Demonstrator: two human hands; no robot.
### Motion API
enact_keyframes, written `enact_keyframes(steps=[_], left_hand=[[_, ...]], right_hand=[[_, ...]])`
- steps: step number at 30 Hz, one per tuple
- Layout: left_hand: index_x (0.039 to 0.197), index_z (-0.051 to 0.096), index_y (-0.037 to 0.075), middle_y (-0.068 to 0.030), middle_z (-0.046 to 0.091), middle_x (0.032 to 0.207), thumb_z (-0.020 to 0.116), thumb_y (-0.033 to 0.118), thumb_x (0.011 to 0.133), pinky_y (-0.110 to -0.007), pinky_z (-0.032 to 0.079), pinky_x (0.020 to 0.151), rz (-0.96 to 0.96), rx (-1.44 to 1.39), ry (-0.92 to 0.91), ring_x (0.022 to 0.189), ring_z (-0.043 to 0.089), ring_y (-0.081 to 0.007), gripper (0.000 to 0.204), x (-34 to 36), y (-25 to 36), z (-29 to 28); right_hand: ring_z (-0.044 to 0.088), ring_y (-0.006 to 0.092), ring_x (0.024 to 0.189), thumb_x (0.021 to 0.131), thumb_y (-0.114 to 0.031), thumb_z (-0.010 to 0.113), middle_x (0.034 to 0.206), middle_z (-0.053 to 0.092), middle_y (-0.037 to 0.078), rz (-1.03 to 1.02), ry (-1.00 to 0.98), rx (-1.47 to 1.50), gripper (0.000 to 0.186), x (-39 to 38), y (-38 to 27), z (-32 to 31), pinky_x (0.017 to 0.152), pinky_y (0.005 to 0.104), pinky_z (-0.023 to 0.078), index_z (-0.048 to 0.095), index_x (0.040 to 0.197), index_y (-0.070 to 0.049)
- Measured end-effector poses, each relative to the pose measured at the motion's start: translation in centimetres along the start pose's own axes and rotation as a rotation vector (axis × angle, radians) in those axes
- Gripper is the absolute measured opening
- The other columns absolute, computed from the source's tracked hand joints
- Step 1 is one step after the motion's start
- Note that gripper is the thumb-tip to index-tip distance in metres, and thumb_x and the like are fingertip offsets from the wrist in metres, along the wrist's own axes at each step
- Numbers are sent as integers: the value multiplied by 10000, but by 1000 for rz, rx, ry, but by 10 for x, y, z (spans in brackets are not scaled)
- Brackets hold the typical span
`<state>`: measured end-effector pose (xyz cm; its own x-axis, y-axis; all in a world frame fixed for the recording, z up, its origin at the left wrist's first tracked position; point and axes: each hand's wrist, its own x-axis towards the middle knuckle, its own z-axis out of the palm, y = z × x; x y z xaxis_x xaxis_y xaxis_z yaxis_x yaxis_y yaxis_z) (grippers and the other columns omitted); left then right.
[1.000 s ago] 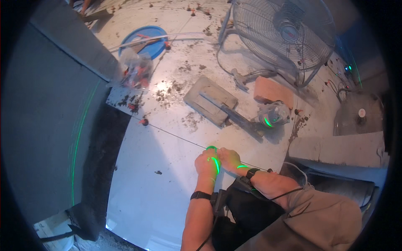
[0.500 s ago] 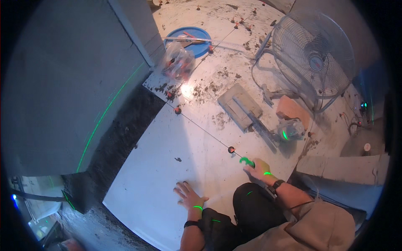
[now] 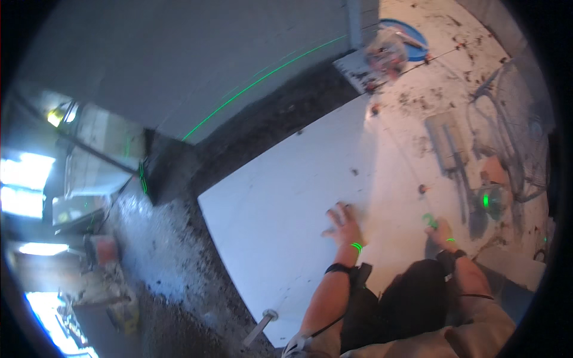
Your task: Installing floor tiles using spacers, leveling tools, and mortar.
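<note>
My left hand (image 3: 345, 230) rests with fingers spread on a large white tile (image 3: 268, 215). My right hand (image 3: 440, 235), farther right, is closed on a small green tool (image 3: 430, 220), near a red-and-black spacer cap (image 3: 422, 189) on the tile joint. Behind the right hand lie a notched-looking flat grey trowel (image 3: 444, 143), an orange block (image 3: 492, 170) and a clear container (image 3: 494, 203) crossed by green laser light. A grey bar with a round end (image 3: 268, 316) sits near the tile's lower left corner.
A grey panel (image 3: 209, 53) with a laser line borders a dark rough gap along the tile's upper left edge. A blue lid (image 3: 418, 53) and plastic bag (image 3: 385, 59) are at the top, a fan (image 3: 525, 125) at right. Rough wet floor (image 3: 143, 250) and bright openings are at left.
My hands have parted from their joined grip on the green tool; the left went flat onto the tile. My view has swung left, shifting the scene rightward.
</note>
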<state>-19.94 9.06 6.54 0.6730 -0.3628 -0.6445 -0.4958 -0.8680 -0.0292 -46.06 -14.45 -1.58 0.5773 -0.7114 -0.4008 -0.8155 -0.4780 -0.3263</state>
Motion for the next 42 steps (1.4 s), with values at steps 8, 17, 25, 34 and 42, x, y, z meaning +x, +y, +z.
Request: enact_keyframes(steps=[8, 17, 25, 34, 42], left_hand=[[1507, 147, 186, -44, 51, 1585, 858, 422, 580, -709, 359, 937, 18, -79, 94, 1442, 88, -362, 1192, -7, -13, 12], [1497, 238, 232, -42, 95, 1593, 798, 455, 649, -738, 216, 1000, 73, -242, 145, 1455, 83, -333, 1041, -103, -156, 101], [1507, 200, 180, -91, 65, 1591, 799, 506, 638, -715, 283, 979, -11, -216, 66, 1448, 39, -381, 1104, -174, -202, 150], [1517, 150, 210, -85, 24, 1593, 830, 525, 587, -699, 306, 980, -65, -192, 75, 1448, 23, -369, 1194, -122, -208, 111], [1512, 103, 87, -223, -9, 1563, 838, 540, 519, -699, 225, 1024, -28, -162, 107, 1429, 4, -441, 1317, -97, -221, 145]], right_hand=[[580, 388, 834, 767, -261, 745, 891, 585, 233, 14, -24, -20, 384, 0, -8, -10, 742, 456, 450, 500, 894, 8], [589, 408, 878, 822, -334, 651, 929, 595, 243, -132, 126, -124, 376, -17, -14, -8, 759, 468, 469, 536, 935, 6], [594, 369, 864, 815, -319, 650, 908, 580, 184, -357, -67, -402, 294, -130, -53, 44, 736, 478, 481, 597, 895, -41], [563, 339, 888, 689, -324, 784, 921, 565, 130, -452, -70, -149, 342, -175, -49, 45, 760, 445, 465, 606, 846, -79], [559, 345, 876, 643, -388, 803, 864, 596, 144, -294, -183, -182, 405, -156, -53, 55, 746, 470, 451, 611, 845, -94]])
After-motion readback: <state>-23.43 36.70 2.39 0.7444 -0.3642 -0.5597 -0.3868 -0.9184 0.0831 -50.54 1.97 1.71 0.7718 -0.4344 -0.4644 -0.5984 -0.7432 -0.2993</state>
